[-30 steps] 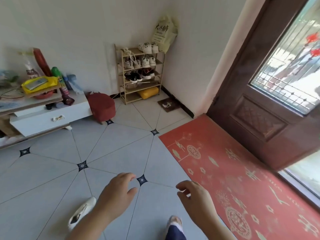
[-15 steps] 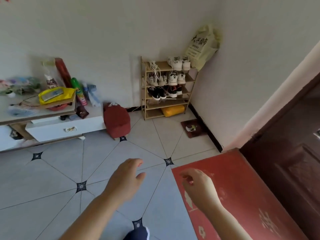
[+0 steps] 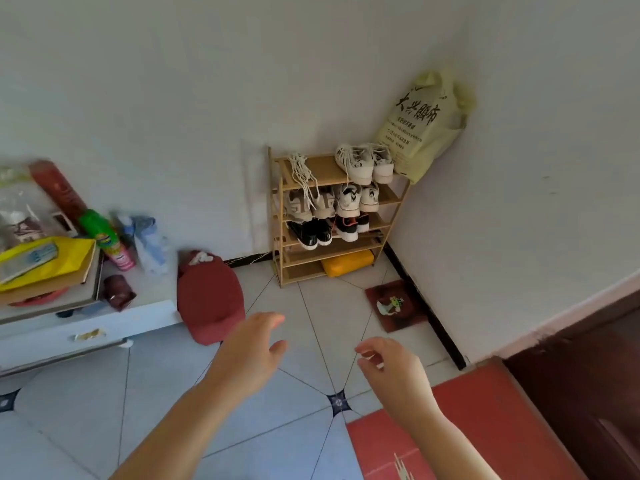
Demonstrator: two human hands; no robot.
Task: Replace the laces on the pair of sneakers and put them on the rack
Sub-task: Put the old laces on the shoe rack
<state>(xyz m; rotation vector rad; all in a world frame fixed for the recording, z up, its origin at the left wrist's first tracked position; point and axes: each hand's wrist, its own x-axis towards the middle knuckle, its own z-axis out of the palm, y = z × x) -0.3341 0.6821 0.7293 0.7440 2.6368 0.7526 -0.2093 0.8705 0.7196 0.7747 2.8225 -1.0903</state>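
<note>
Closer now, the shoe rack [image 3: 325, 169] looks bigger in the middle of the frame, and the door [image 3: 588, 382] has slid off to the lower right. Both hands are out in front, holding nothing: left hand [image 3: 249, 351] loose and flat, right hand [image 3: 391, 368] softly curled. White sneakers [image 3: 363, 162] sit on the top shelf, with loose laces [image 3: 303, 174] dangling beside them (the new ones, I guess). Best to step right up before grabbing.

Left of the pale wooden slatted shoe rack [image 3: 339, 216], the low white drawer cabinet [image 3: 138, 317] runs out of view, and the clutter [image 3: 45, 258] on it is blurred. The flat yellow object [image 3: 346, 263] on the rack's bottom shelf is unidentifiable. Right of the rack, the dark brown door [image 3: 581, 375] is cut off.
</note>
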